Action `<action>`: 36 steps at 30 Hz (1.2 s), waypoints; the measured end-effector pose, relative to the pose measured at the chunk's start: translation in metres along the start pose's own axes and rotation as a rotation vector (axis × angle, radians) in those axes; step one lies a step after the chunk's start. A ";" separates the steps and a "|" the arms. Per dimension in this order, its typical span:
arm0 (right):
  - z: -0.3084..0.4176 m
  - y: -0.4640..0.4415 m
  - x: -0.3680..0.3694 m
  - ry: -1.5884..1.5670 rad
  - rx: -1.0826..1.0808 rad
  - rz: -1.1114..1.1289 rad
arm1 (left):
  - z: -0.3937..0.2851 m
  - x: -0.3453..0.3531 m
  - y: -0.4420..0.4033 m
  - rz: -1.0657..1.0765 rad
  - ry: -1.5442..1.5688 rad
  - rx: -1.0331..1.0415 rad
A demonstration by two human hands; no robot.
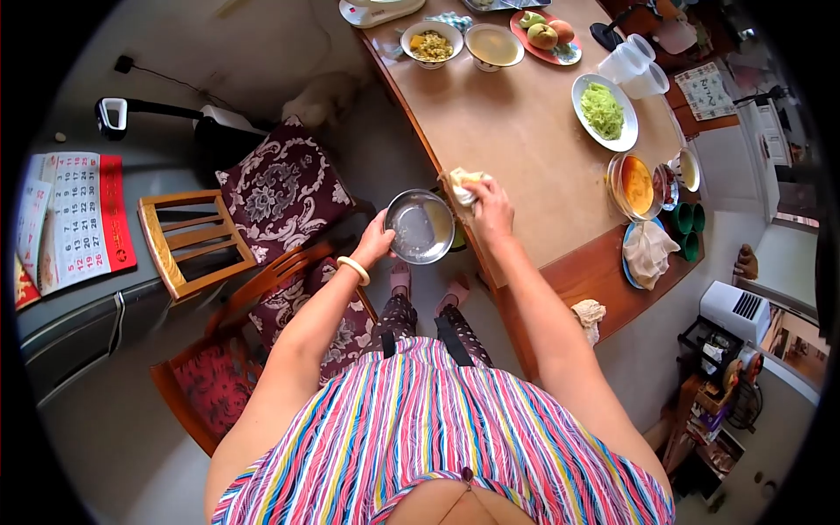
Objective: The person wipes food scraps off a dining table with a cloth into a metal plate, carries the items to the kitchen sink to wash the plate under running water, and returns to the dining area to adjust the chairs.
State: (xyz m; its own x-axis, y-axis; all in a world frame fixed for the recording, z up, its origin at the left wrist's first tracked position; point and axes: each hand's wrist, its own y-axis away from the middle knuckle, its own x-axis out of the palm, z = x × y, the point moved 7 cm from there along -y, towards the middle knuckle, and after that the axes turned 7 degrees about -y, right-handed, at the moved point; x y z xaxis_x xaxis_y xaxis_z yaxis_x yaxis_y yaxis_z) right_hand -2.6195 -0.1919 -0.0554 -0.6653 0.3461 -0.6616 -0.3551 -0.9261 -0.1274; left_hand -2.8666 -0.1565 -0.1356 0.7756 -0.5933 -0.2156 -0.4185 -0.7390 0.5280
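A shiny metal bowl (420, 227) is tilted in my left hand (378, 238), fingers closed on its left rim. It hangs beside the table's long edge, over the floor. Inside it I can make out no clear contents, only reflections and a few pale specks. My right hand (493, 206) is closed on a crumpled pale cloth (464, 186) at the edge of the brown-covered table (525, 131). The cloth seems to touch the tabletop there.
Farther along the table stand a bowl of yellow-green food (431, 45), a bowl of cloudy liquid (494, 45), a fruit plate (567, 58), a plate of green shreds (604, 112) and a glass bowl of orange liquid (636, 185). Patterned chairs (284, 179) stand left.
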 end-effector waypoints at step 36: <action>0.037 0.055 0.050 -0.142 -0.063 0.034 | 0.009 0.003 0.003 0.061 0.052 -0.057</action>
State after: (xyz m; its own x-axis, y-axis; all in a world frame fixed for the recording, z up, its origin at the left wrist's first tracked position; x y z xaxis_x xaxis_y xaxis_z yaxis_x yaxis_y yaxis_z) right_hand -2.6965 -0.2200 -0.0684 -0.7638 0.3279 -0.5560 -0.2918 -0.9437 -0.1557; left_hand -2.8694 -0.1633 -0.1425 0.7732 -0.6186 -0.1396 -0.4396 -0.6815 0.5851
